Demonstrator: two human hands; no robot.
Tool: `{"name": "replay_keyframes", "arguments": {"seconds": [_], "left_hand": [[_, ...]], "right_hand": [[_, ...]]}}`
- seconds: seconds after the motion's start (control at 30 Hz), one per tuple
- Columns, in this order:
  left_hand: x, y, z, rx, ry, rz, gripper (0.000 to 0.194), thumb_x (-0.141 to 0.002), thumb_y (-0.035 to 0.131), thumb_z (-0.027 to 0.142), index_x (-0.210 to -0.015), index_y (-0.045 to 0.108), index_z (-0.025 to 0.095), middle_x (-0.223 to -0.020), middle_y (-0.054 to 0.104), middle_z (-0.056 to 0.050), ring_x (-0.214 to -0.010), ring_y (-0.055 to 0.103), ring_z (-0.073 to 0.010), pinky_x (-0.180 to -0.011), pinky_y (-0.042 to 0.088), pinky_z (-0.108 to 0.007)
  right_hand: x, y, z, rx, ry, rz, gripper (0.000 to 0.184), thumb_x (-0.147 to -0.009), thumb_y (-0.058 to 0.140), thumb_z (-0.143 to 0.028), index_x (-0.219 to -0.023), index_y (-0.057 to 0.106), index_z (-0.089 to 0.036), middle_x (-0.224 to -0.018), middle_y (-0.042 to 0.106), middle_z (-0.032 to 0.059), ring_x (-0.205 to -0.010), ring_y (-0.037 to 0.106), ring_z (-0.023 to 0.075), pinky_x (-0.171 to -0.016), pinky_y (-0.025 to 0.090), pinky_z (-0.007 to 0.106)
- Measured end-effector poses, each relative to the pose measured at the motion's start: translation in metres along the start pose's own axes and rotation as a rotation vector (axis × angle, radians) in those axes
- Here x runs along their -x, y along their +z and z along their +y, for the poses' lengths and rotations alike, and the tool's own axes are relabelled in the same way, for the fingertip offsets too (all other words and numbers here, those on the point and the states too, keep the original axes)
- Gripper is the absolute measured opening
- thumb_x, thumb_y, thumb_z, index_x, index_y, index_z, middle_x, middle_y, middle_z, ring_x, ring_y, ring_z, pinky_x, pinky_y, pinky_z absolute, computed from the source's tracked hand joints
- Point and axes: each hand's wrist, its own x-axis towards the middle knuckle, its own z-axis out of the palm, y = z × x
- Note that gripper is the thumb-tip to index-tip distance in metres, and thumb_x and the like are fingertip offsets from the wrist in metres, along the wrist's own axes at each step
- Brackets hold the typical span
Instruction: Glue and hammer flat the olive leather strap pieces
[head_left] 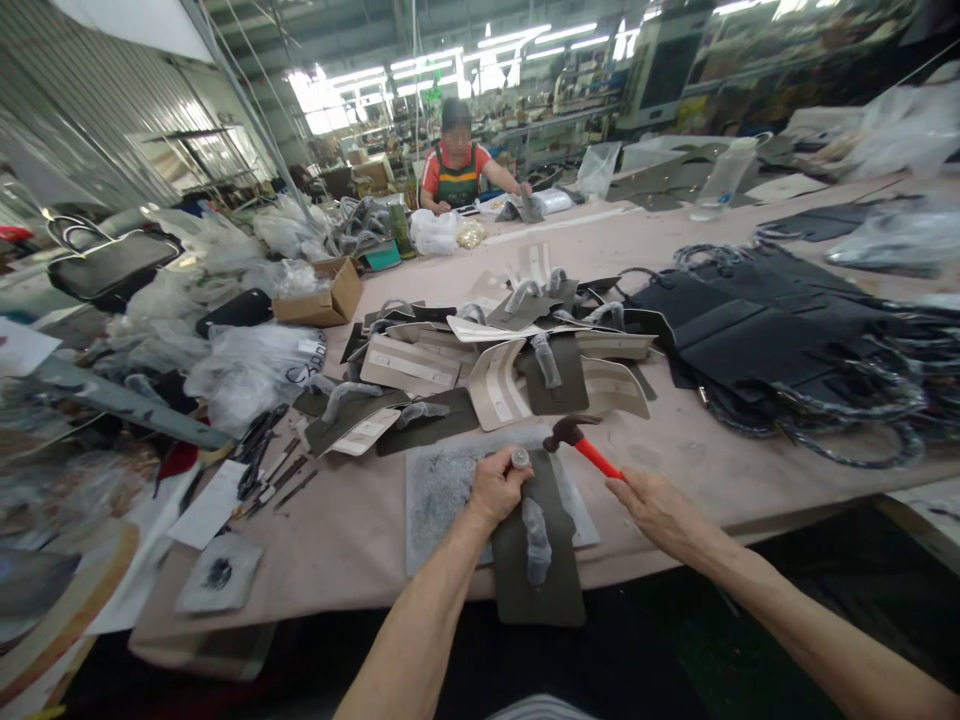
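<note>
My left hand [496,489] is closed around a short metal punch [520,458], held upright at the far end of a dark olive leather panel [536,600]. A handle wrapped in clear plastic [536,540] is fixed to that panel. Beneath lies a worn pale board [442,490], and the panel's near end hangs over the table edge. My right hand [660,508] grips the red handle of a claw hammer [596,458]. The hammer's head is just right of the punch and apart from it. The punch's lower tip is hidden by my fingers.
Similar panels with wrapped handles [551,370] are heaped beyond the board. Black bags [787,320] lie at the right. Loose hand tools [274,465], a cardboard box [321,295] and plastic bags [244,370] are at the left. A co-worker [461,170] sits across the table.
</note>
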Motion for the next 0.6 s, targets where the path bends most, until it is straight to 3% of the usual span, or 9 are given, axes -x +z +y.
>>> {"name": "replay_keyframes", "arguments": {"seconds": [0.1, 0.17, 0.23, 0.3, 0.37, 0.43, 0.5, 0.6], "left_hand": [[0.000, 0.000, -0.004, 0.027, -0.029, 0.008, 0.008, -0.080, 0.065, 0.015, -0.084, 0.071, 0.019, -0.080, 0.072, -0.001, -0.076, 0.064, -0.0173, -0.075, 0.051, -0.027], [0.000, 0.000, -0.006, 0.048, -0.057, 0.015, 0.007, -0.079, 0.067, 0.017, -0.083, 0.071, 0.019, -0.081, 0.072, -0.001, -0.077, 0.065, -0.0173, -0.075, 0.051, -0.027], [0.000, 0.000, -0.007, 0.069, -0.076, 0.022, 0.007, -0.078, 0.069, 0.017, -0.084, 0.072, 0.019, -0.082, 0.073, -0.002, -0.079, 0.066, -0.0177, -0.077, 0.051, -0.028], [0.000, 0.001, -0.007, 0.099, -0.106, 0.038, 0.009, -0.076, 0.070, 0.018, -0.085, 0.072, 0.019, -0.083, 0.074, -0.002, -0.079, 0.066, -0.0178, -0.078, 0.052, -0.028], [-0.001, 0.003, -0.007, 0.140, -0.156, 0.063, 0.010, -0.073, 0.072, 0.019, -0.083, 0.072, 0.018, -0.081, 0.074, -0.002, -0.076, 0.066, -0.0171, -0.076, 0.052, -0.028], [-0.005, 0.004, -0.006, 0.193, -0.215, 0.113, 0.012, -0.071, 0.075, 0.022, -0.080, 0.071, 0.017, -0.076, 0.072, -0.001, -0.072, 0.064, -0.0155, -0.072, 0.052, -0.026], [-0.013, 0.002, -0.002, 0.268, -0.266, 0.228, 0.016, -0.069, 0.077, 0.025, -0.079, 0.068, 0.016, -0.072, 0.070, 0.001, -0.068, 0.062, -0.0137, -0.068, 0.050, -0.024], [-0.030, -0.015, 0.023, 0.359, -0.238, 0.451, 0.022, -0.069, 0.079, 0.030, -0.081, 0.067, 0.015, -0.072, 0.069, 0.002, -0.066, 0.061, -0.0120, -0.066, 0.050, -0.022]], "right_hand": [[-0.008, 0.017, 0.011, 0.110, 0.116, 0.012, 0.036, -0.103, 0.030, -0.036, -0.100, 0.060, -0.015, -0.084, 0.067, 0.0125, -0.075, 0.064, 0.0258, -0.065, 0.040, 0.034], [-0.006, 0.024, 0.001, 0.186, 0.058, 0.139, 0.036, -0.101, 0.035, -0.031, -0.119, 0.058, -0.010, -0.112, 0.065, 0.0216, -0.093, 0.064, 0.0312, -0.074, 0.044, 0.039], [0.002, 0.027, -0.021, 0.211, -0.193, 0.275, 0.042, -0.095, 0.041, -0.019, -0.135, 0.051, -0.010, -0.140, 0.051, 0.0241, -0.117, 0.055, 0.0335, -0.090, 0.044, 0.043], [0.013, 0.030, -0.049, 0.229, -0.554, 0.267, 0.053, -0.085, 0.047, -0.009, -0.138, 0.050, -0.015, -0.150, 0.043, 0.0180, -0.127, 0.047, 0.0308, -0.100, 0.040, 0.043], [0.023, 0.035, -0.075, 0.269, -0.820, 0.118, 0.048, -0.077, 0.054, -0.008, -0.124, 0.058, -0.019, -0.145, 0.049, 0.0126, -0.121, 0.049, 0.0285, -0.098, 0.040, 0.042], [0.027, 0.040, -0.094, 0.340, -0.899, 0.023, 0.034, -0.073, 0.061, -0.013, -0.106, 0.062, -0.019, -0.131, 0.057, 0.0117, -0.112, 0.051, 0.0286, -0.093, 0.041, 0.042], [0.027, 0.043, -0.106, 0.406, -0.845, 0.048, 0.026, -0.071, 0.065, -0.017, -0.097, 0.062, -0.018, -0.114, 0.061, 0.0125, -0.105, 0.052, 0.0293, -0.089, 0.041, 0.042], [0.024, 0.035, -0.118, 0.441, -0.631, 0.173, 0.015, -0.076, 0.062, -0.014, -0.091, 0.062, -0.017, -0.095, 0.063, 0.0123, -0.091, 0.057, 0.0277, -0.079, 0.040, 0.040]]}}
